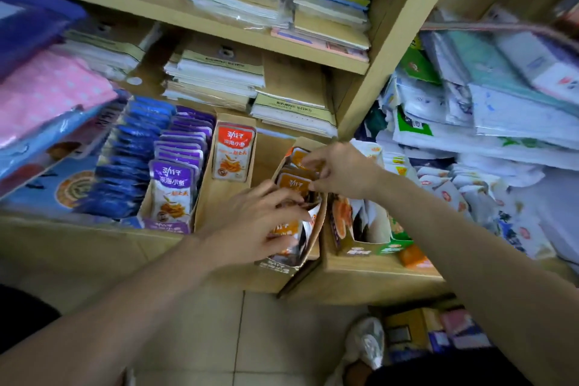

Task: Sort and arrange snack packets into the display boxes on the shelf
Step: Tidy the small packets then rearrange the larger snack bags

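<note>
Left hand [250,222], nearest the lens, grips the front of a row of orange packets [293,183], fingers curled over their tops and thumb below. Right hand [341,171] pinches the row's rear packets between thumb and fingertips. The row stands in a tilted display box [282,265] on the shelf edge [376,279]. To the left stand a red packet [233,155] and purple packets [172,185].
</note>
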The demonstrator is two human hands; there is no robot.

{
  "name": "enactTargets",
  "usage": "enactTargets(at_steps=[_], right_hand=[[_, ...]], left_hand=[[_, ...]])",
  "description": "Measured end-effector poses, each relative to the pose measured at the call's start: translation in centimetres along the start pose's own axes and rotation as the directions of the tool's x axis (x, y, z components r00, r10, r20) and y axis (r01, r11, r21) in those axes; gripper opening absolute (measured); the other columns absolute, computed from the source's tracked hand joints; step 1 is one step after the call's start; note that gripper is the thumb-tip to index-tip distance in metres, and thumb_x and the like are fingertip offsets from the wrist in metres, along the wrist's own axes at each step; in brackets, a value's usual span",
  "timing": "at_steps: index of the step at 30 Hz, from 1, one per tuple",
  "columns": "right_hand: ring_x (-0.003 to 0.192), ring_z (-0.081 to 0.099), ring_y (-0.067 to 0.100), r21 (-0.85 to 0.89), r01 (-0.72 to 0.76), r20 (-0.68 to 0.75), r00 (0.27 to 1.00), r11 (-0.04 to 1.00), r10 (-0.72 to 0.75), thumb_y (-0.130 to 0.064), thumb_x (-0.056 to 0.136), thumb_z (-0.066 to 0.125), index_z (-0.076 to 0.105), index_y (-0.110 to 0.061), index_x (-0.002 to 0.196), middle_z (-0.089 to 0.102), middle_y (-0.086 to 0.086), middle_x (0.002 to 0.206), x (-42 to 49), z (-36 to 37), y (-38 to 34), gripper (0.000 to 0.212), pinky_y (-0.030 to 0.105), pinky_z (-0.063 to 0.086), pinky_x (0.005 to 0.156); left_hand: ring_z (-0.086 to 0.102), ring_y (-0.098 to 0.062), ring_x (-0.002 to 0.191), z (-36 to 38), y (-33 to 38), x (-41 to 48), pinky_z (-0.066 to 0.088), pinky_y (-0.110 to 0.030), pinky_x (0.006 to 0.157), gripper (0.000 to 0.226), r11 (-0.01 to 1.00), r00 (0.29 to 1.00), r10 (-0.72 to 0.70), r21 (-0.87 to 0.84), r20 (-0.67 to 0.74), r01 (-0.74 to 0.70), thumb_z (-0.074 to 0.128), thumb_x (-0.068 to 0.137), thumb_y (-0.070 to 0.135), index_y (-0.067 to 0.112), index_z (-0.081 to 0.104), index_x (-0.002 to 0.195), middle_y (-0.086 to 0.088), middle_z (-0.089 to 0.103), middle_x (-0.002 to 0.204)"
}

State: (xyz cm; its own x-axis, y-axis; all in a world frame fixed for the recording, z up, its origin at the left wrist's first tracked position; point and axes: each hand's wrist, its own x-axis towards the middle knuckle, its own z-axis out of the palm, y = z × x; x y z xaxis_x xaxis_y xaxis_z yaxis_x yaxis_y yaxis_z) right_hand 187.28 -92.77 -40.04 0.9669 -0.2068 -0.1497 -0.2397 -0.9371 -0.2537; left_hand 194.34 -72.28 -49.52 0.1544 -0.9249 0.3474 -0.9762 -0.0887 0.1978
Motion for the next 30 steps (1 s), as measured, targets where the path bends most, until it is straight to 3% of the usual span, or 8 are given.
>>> enactTargets(at_steps=[6, 9, 12, 18, 22, 24, 27, 30], right_hand=[[0.071, 0.054, -0.01, -0.052, -0.006, 0.041, 0.999, 0.999, 0.008, -0.015, 0.08, 0.082, 0.065, -0.018, 0.13, 0.072, -0.002, 0.115, 2.4, 0.5, 0.8, 0.053, 0.006, 0.04, 0.068], [0.103, 0.056, 0.015, -0.213, 0.041, 0.056, 0.998, 0.976, -0.029, -0.029, 0.081, 0.078, 0.057, -0.03, 0.135, 0.06, 0.002, 0.116, 2.0, 2.1, 0.6, 0.058, 0.038, 0.05, 0.092], [0.129, 0.036, 0.028, -0.332, -0.024, 0.046, 0.998, 0.943, 0.041, -0.037, 0.084, 0.073, 0.049, -0.038, 0.139, 0.042, 0.005, 0.124, 1.8, 3.8, -0.2, 0.06, 0.06, 0.037, 0.105], [0.114, 0.046, 0.021, -0.237, -0.085, -0.087, 0.994, 0.968, 0.066, -0.031, 0.083, 0.079, 0.07, -0.025, 0.107, 0.043, -0.005, 0.102, 1.9, 3.5, -0.5, 0.027, 0.045, 0.043, 0.097], [0.101, 0.053, 0.016, -0.199, -0.064, -0.12, 0.992, 0.978, 0.04, -0.025, 0.08, 0.081, 0.071, -0.026, 0.084, 0.054, -0.005, 0.097, 1.7, 3.5, -0.5, 0.011, 0.036, 0.05, 0.084], [0.092, 0.057, 0.015, -0.144, -0.04, -0.107, 0.994, 0.989, 0.024, -0.021, 0.081, 0.079, 0.064, -0.031, 0.074, 0.06, -0.005, 0.092, 1.5, 3.3, -0.4, 0.02, 0.037, 0.052, 0.079], [0.078, 0.06, 0.016, -0.025, -0.031, -0.136, 0.99, 0.999, 0.027, -0.015, 0.085, 0.074, 0.062, -0.028, 0.077, 0.063, -0.006, 0.08, 0.6, 2.5, 0.2, 0.02, 0.038, 0.053, 0.072], [0.073, 0.063, 0.018, 0.044, 0.008, -0.334, 0.943, 0.999, 0.007, -0.009, 0.085, 0.075, 0.069, -0.017, 0.082, 0.067, -0.003, 0.075, -0.2, 1.3, 1.3, 0.01, 0.039, 0.055, 0.07]], left_hand=[[0.044, -0.011, 0.114, 0.6, -0.1, -0.5, 0.037, -0.024, 0.084, 0.037, 0.999, 1.0, -0.014, -0.04, -0.027, 0.013, 0.059, 0.091, 0.052, 0.044, 0.059, 0.128, 0.015, 0.055, 0.137], [0.042, -0.009, 0.12, 0.8, 0.0, -0.8, 0.035, -0.023, 0.088, 0.038, 0.998, 1.0, -0.021, -0.054, -0.011, 0.02, 0.056, 0.092, 0.053, 0.045, 0.057, 0.129, 0.016, 0.053, 0.139], [0.04, -0.008, 0.124, 0.8, 0.1, -1.0, 0.036, -0.023, 0.094, 0.039, 0.997, 1.0, -0.024, -0.07, 0.003, 0.025, 0.055, 0.093, 0.053, 0.046, 0.055, 0.131, 0.018, 0.051, 0.141], [0.038, -0.006, 0.123, 0.6, -0.1, -1.3, 0.038, -0.024, 0.096, 0.039, 0.993, 0.999, -0.027, -0.113, 0.017, 0.028, 0.056, 0.095, 0.053, 0.046, 0.053, 0.133, 0.018, 0.049, 0.143], [0.039, -0.006, 0.123, 0.6, 0.1, -1.4, 0.031, -0.02, 0.091, 0.04, 0.997, 1.0, -0.013, -0.073, 0.003, 0.013, 0.056, 0.094, 0.053, 0.048, 0.052, 0.133, 0.019, 0.048, 0.143], [0.04, -0.007, 0.122, 0.6, 0.2, -1.4, 0.031, -0.02, 0.09, 0.039, 0.998, 1.0, -0.003, -0.067, -0.005, 0.003, 0.056, 0.094, 0.052, 0.047, 0.053, 0.132, 0.019, 0.049, 0.142], [0.041, -0.008, 0.123, 0.8, 0.2, -1.2, 0.034, -0.021, 0.092, 0.038, 0.998, 1.0, 0.009, -0.063, -0.02, -0.011, 0.056, 0.093, 0.051, 0.047, 0.054, 0.131, 0.018, 0.05, 0.142], [0.039, -0.008, 0.126, 0.8, 0.1, -1.0, 0.04, -0.025, 0.094, 0.04, 0.996, 1.0, -0.003, -0.094, -0.029, 0.0, 0.058, 0.095, 0.051, 0.046, 0.053, 0.134, 0.018, 0.049, 0.143]])
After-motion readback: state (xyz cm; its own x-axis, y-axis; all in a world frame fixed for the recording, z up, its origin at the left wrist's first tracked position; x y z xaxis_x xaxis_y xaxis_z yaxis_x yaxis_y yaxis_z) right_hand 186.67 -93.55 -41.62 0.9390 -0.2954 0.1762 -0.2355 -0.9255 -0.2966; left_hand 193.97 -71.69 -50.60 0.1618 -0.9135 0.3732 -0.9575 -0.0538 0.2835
